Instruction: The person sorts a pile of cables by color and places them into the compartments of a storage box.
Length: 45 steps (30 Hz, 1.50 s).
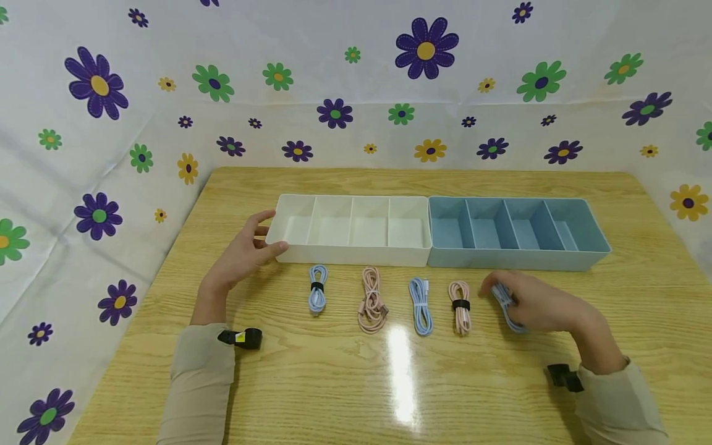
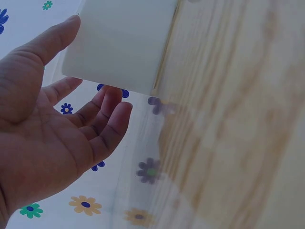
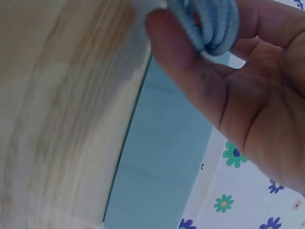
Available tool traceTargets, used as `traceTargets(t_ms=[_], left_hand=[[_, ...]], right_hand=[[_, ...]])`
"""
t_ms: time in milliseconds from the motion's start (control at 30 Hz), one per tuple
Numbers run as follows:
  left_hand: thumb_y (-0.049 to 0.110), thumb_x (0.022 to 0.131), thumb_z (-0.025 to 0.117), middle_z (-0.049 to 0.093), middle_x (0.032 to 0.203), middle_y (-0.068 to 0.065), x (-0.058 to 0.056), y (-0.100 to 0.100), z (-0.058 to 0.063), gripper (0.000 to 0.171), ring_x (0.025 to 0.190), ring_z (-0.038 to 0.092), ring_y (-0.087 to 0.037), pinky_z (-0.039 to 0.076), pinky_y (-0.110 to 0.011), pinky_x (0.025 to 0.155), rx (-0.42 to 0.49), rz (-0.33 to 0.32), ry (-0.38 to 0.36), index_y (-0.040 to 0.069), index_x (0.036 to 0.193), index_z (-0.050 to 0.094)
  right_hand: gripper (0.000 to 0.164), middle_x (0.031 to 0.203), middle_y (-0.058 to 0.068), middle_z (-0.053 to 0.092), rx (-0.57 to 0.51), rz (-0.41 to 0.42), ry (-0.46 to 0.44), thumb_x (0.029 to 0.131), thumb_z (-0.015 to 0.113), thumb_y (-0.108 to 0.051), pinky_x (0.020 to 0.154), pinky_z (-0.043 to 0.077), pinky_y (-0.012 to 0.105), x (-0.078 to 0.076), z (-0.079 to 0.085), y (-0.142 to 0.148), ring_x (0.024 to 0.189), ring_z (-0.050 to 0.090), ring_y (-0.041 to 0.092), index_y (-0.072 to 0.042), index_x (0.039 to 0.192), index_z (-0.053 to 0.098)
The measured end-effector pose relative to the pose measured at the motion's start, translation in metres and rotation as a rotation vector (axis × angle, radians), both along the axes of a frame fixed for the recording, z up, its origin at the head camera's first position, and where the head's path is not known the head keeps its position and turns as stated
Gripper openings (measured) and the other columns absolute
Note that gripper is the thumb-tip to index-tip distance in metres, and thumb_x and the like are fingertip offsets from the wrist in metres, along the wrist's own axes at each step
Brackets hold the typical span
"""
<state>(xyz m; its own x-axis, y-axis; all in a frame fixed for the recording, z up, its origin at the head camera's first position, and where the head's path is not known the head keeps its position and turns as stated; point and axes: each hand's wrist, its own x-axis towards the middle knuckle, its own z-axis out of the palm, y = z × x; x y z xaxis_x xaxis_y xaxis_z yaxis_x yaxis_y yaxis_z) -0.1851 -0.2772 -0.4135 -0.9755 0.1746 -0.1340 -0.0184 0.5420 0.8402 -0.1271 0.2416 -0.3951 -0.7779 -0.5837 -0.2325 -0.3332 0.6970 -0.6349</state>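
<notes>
My left hand [image 1: 268, 233] rests against the left end of a white divided tray [image 1: 356, 252], thumb near the top rim and straight fingers on the front wall. In the left wrist view the thumb [image 2: 57, 36] touches the white tray's corner [image 2: 124, 43]. My right hand [image 1: 500, 294] grips a coiled blue cable [image 1: 508, 316] just above the table, in front of a blue divided tray [image 1: 512, 259]. The right wrist view shows that blue cable [image 3: 209, 24] pinched between thumb [image 3: 190, 71] and fingers, with the blue tray's wall [image 3: 162, 157] behind.
On the wooden table [image 1: 389, 383], a row lies in front of the trays: a blue cable [image 1: 317, 290], a pink cable [image 1: 371, 301], another blue cable [image 1: 421, 306] and a pink cable [image 1: 460, 307]. Flowered cloth [image 1: 111, 185] walls in the table.
</notes>
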Motion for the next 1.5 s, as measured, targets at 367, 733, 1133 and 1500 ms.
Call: traceTargets(t_ms=[367,733,1133,1500], left_hand=[[0.031,0.096,0.067,0.038,0.144,-0.024,0.001,0.001,0.003,0.083,0.106,0.048,-0.034,0.044,-0.039,0.084,0.009,0.001,-0.019,0.023,0.16,0.015],[0.031,0.097,0.066,0.036,0.146,-0.025,0.001,0.001,0.005,0.084,0.11,0.048,-0.035,0.043,-0.038,0.084,-0.006,0.002,-0.029,0.022,0.16,0.013],[0.037,0.095,0.067,0.039,0.143,-0.024,0.002,0.002,0.006,0.084,0.109,0.049,-0.035,0.045,-0.037,0.083,-0.018,-0.003,-0.009,0.022,0.159,0.015],[0.039,0.095,0.067,0.04,0.143,-0.022,0.003,0.0,0.003,0.083,0.11,0.049,-0.034,0.048,-0.038,0.085,-0.007,-0.004,-0.023,0.024,0.159,0.016]], right_hand=[[0.041,0.107,0.015,0.051,-0.287,-0.021,-0.151,0.098,0.039,0.006,0.055,0.04,0.033,0.002,0.01,0.004,0.067,0.047,0.014,-0.003,0.138,0.044],[0.046,0.114,0.02,0.047,-0.642,0.008,-0.211,0.1,0.053,0.003,0.065,0.058,0.042,-0.002,0.013,0.007,0.092,0.065,0.024,-0.01,0.143,0.039],[0.053,0.121,0.008,0.056,-0.865,-0.016,-0.104,0.091,0.055,0.018,0.067,0.059,0.036,-0.004,0.007,0.002,0.098,0.07,0.019,0.004,0.142,0.047],[0.056,0.122,0.012,0.057,-0.876,-0.008,-0.096,0.093,0.053,0.018,0.074,0.057,0.028,-0.002,0.006,-0.001,0.103,0.069,0.019,0.004,0.146,0.043]])
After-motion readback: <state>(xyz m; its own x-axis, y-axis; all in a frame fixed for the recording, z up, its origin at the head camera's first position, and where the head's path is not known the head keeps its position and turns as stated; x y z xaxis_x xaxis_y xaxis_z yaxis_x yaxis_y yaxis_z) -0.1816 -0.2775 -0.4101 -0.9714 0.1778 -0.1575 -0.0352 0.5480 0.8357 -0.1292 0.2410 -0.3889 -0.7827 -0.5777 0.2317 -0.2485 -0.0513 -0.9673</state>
